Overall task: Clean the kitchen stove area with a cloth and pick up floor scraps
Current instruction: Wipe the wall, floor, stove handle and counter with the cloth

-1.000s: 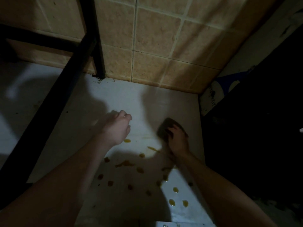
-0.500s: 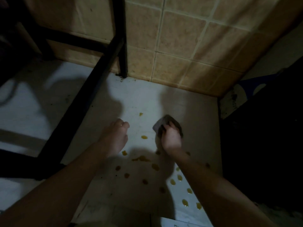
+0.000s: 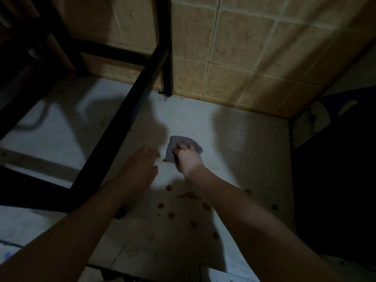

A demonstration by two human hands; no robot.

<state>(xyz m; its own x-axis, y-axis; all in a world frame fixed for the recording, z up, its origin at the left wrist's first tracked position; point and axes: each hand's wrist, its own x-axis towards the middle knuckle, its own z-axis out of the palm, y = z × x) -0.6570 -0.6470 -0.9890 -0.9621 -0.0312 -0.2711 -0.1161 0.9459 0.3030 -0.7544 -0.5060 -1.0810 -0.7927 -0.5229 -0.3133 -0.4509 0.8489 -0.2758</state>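
1. Grey cloth (image 3: 183, 140), head view: bunched on the pale floor (image 3: 244, 159) just above frame centre. It is pinched under the curled fingers and thumb of the right hand (image 3: 188, 159), which presses it down.
2. Left hand (image 3: 140, 165): just beside the cloth at its 9 o'clock, fingers loosely extended and holding nothing. Whether the palm touches the floor cannot be told.
3. Orange spots (image 3: 190, 195): scattered on the floor from 5 to 7 o'clock of the cloth, mostly between the 2 forearms. 1 small drop (image 3: 164, 159) lies at the cloth's 8 o'clock edge, touching it or just beside it.
4. Step in hand, as judged: wiping the spill off the floor. Many spots lie unwiped, so this step appears far from done.
5. Next move, as judged: draw the cloth toward 6 o'clock across the cluster with firm downward pressure, turning it to a clean face if the smears spread. The left hand is free to brace or to lift scraps.
6. Surroundings: a black frame bar (image 3: 122, 129) runs from 8 o'clock toward 12 o'clock. Its upright meets the floor at the tan tiled wall (image 3: 234, 47). A dark mass (image 3: 335, 180) fills 3 o'clock.
7. Containers: none can be made out in this view. The dark mass is too dim to identify, and no contents show.
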